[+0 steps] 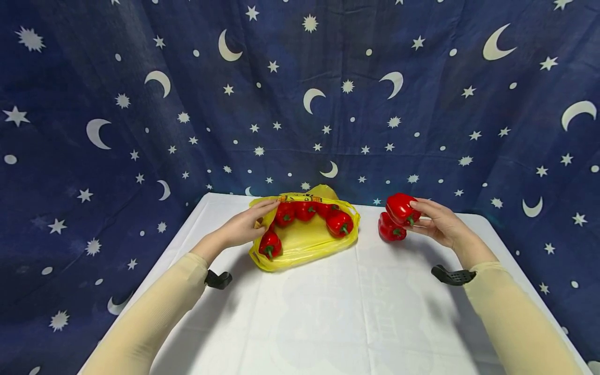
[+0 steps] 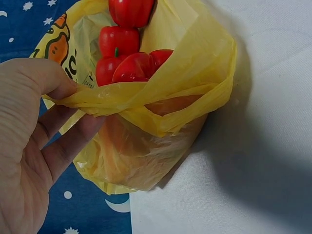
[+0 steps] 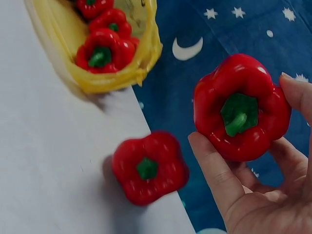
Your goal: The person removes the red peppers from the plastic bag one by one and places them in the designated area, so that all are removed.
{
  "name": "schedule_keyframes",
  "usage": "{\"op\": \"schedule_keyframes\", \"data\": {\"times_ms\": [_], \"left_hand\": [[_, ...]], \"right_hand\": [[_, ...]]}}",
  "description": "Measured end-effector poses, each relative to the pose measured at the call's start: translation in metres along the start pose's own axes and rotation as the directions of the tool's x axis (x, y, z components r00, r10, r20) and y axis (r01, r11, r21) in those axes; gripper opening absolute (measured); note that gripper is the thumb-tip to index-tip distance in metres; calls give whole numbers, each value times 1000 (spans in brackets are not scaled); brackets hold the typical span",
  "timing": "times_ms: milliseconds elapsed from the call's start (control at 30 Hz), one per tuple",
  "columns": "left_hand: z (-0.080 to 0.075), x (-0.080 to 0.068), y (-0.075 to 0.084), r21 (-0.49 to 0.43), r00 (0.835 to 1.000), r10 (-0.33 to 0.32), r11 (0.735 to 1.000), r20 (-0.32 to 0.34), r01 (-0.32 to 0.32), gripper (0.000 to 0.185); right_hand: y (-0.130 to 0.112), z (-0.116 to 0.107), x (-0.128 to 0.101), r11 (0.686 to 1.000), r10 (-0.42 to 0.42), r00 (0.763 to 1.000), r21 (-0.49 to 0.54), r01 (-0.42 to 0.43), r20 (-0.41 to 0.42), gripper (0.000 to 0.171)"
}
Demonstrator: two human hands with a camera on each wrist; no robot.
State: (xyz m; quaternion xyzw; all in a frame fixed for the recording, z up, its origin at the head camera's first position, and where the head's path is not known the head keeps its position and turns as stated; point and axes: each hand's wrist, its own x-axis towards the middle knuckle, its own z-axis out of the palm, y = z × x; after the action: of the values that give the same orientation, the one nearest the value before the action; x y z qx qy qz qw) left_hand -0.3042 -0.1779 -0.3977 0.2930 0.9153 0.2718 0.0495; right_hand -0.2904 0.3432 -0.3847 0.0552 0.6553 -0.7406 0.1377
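Lying on the white counter point(image 1: 328, 312), a yellow plastic bag point(image 1: 304, 242) is being held open at its rim by the left hand point(image 1: 244, 226). The bag edge is being pinched between the thumb and the curled fingers point(image 2: 63, 146) of that hand, as is being shown in the left wrist view. Several red peppers point(image 1: 304, 211) are being contained in the bag in a curved row, stems facing outward.

A single red pepper point(image 1: 400, 208) is being gripped by the right hand point(image 1: 438, 224), raised just above the counter. The fingers point(image 3: 219, 180) are being curled around its sides, with the green stem point(image 3: 239, 117) facing the wrist camera. A second loose red pepper point(image 1: 390, 229) is resting on the counter directly beneath the held one, just beside the bag's right side. A star-and-moon patterned blue cloth point(image 1: 300, 94) is hanging behind the counter.
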Motion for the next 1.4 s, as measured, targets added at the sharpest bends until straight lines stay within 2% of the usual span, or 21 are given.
{"op": "schedule_keyframes", "data": {"times_ms": [133,300,567,633,833,1000,1200,1300,1400], "left_hand": [[1,0,-2,4,1000,-1,1000,-1,1,77],[2,0,-2,13,1000,-1,1000,-1,1,77],[2,0,-2,2,1000,-13,1000,1,13,76],[2,0,-2,1,1000,-15,1000,4,15,76],[2,0,-2,4,1000,-12,1000,2,12,76],[2,0,-2,0,1000,-7,1000,-1,7,77],[2,0,-1,-6,1000,-6,1000,1,6,77],[2,0,-2,-8,1000,-10,1000,5,10,78],[2,0,-2,-11,1000,-14,1000,8,14,78]], "right_hand": [[2,-11,0,999,13,1000,32,-13,-21,41],[5,-24,1,998,20,999,68,-16,-50,57],[11,-43,5,997,42,997,68,-37,-72,40],[13,-47,6,997,50,995,55,-45,-92,45],[24,-54,9,997,61,987,53,-54,-146,75],[33,-60,12,997,77,980,43,-70,-184,93],[44,-66,19,993,83,959,-58,-103,-269,103],[50,-67,23,989,102,947,-70,-129,-303,103],[54,-67,26,990,100,948,-68,-126,-303,101]]}}
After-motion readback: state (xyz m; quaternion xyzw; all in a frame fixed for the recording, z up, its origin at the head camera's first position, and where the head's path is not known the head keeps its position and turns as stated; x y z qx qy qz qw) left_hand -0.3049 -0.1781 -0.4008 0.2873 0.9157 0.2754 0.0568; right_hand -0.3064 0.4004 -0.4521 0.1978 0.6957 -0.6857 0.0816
